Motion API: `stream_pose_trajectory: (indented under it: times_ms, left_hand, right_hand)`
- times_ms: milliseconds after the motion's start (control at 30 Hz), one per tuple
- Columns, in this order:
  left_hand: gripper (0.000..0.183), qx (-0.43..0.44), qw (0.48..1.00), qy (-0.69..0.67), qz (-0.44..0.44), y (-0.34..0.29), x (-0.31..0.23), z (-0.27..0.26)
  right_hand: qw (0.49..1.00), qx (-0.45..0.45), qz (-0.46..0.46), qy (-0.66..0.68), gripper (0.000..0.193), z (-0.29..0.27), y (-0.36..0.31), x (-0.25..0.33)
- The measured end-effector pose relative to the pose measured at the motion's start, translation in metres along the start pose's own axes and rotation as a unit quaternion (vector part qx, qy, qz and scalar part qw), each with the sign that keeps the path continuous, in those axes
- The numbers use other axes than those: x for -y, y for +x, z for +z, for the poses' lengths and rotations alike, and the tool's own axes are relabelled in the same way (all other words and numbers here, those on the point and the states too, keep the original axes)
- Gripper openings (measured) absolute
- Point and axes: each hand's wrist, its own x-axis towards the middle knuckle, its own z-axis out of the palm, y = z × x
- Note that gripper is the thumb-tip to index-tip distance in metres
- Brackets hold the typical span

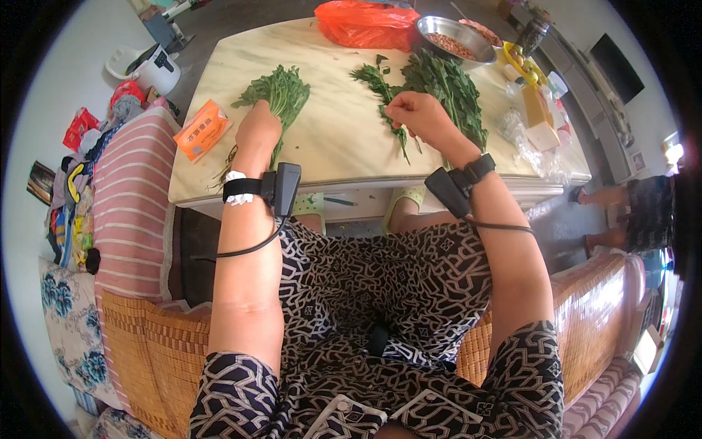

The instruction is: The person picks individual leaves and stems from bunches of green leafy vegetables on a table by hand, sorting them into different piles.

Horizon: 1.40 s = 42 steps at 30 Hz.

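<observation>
On the left of the marble-patterned table (336,139), my left hand (257,133) is closed around the stems of a bunch of leafy greens (281,91). The leaves fan out beyond the fist, and stem ends show below it. My right hand (423,121) is closed in a pinch over thin leafy sprigs (380,86). Whether a stem is between its fingertips is too small to make out. A larger pile of dark green leafy stems (446,88) lies beside and behind the right hand. Both wrists wear black strapped devices.
An orange packet (202,130) lies left of my left hand. At the far edge are a red plastic bag (365,25) and a metal bowl (457,44) of reddish pieces. Rightward stand a yellow basket (523,66) and crumpled clear plastic (530,146). Another person's legs (610,208) show at right.
</observation>
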Motion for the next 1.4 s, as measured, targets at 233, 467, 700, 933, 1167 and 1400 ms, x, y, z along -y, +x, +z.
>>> stream_pose_trajectory:
  times_ms: [233,467,700,933,1167,1400]
  left_hand:
    - [0.048,-0.005,0.999,-0.030,-0.031,-0.003,-0.006,-0.005]
    - [0.036,-0.032,0.999,-0.029,-0.031,-0.010,-0.005,-0.009]
    - [0.030,-0.136,0.990,-0.038,0.004,-0.014,-0.013,-0.008]
    - [0.023,-0.107,0.969,-0.200,0.102,-0.023,-0.052,0.011]
    - [0.023,0.033,0.917,-0.378,0.124,-0.035,-0.082,0.033]
    - [0.028,0.171,0.838,-0.517,0.045,-0.040,-0.090,0.035]
  right_hand:
    - [0.999,-0.041,0.008,-0.030,0.021,-0.007,0.002,-0.015]
    - [0.992,-0.080,0.080,-0.062,0.020,-0.015,0.003,-0.025]
    - [0.986,-0.019,0.132,-0.101,0.021,-0.015,-0.003,-0.023]
    - [0.964,0.070,0.180,-0.183,0.026,-0.009,-0.002,-0.020]
    - [0.975,0.053,0.155,-0.149,0.026,-0.009,-0.002,-0.024]
    - [0.994,-0.067,0.084,-0.018,0.022,-0.013,-0.003,-0.006]
